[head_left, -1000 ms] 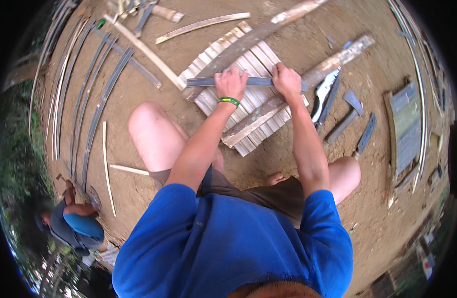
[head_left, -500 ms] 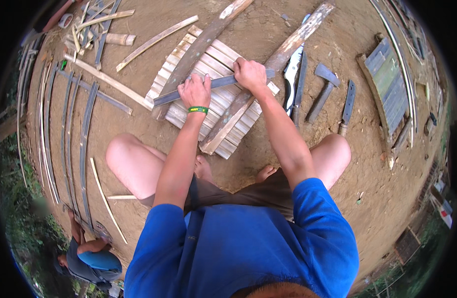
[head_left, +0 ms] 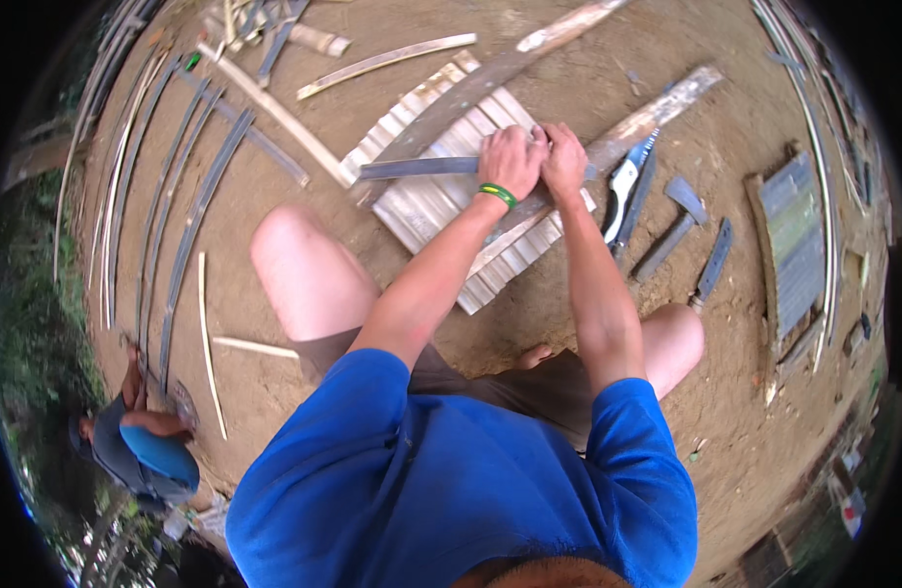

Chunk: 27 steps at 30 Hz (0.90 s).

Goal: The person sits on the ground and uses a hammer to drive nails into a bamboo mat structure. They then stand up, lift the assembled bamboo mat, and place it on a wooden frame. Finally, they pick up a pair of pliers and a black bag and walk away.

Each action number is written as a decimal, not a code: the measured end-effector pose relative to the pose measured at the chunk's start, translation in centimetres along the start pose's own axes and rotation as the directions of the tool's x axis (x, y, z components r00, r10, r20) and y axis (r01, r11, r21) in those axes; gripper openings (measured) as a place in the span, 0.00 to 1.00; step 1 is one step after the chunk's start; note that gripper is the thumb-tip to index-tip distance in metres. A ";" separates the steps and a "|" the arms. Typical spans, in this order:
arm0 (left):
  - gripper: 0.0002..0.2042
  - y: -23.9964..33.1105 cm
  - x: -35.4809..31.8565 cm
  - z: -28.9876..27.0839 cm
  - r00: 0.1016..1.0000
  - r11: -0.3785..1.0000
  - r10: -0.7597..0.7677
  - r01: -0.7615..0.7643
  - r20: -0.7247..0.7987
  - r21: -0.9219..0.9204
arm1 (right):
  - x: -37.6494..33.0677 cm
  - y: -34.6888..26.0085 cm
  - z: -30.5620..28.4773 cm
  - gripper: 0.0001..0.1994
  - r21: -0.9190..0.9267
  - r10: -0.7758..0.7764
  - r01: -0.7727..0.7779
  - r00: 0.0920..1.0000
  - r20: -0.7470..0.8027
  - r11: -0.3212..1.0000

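Note:
My left hand, with a green and yellow band at its wrist, is closed around a dark split-bamboo strip. Right beside it, nearly touching, my right hand grips the same strip near its right end, which shows only a little past the fingers. The strip lies crosswise over a panel of pale slats. Two wooden poles run across this panel: a left pole under the strip's longer free part, and a right pole partly hidden by my hands.
Right of the panel lie a saw with a white and black handle, a long dark blade, a hatchet and a knife. A second slatted panel is farther right. Long strips lie left; another person crouches lower left.
My left hand has slid right along the strip and now sits against my right hand. More of the strip's left part is bare. The whole view has shifted and turned somewhat.

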<state>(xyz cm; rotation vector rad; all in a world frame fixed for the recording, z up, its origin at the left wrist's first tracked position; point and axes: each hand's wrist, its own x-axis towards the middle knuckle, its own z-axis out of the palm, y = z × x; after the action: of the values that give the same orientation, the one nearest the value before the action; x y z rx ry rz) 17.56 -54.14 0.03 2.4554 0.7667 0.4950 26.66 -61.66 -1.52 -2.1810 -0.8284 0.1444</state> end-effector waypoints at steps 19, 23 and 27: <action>0.14 4.2 -0.4 3.4 0.968 0.965 0.103 -0.041 0.228 -0.260 | -4.0 5.6 -8.9 0.10 0.466 0.380 -0.350 0.924 0.030 0.813; 0.13 4.9 -0.1 3.8 0.976 0.939 0.206 -0.176 0.074 -0.296 | -4.8 5.5 -8.5 0.08 0.331 0.212 -0.173 0.974 -0.085 0.928; 0.11 5.1 0.3 5.2 0.976 0.905 0.216 -0.190 0.027 -0.379 | -4.9 5.1 -8.0 0.07 0.308 0.154 -0.100 0.976 -0.154 0.946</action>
<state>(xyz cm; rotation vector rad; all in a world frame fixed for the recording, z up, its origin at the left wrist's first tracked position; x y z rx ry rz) 22.45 -59.46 -1.16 2.1853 0.3460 0.5724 28.23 -72.15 -0.40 -1.9281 -0.5277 0.1300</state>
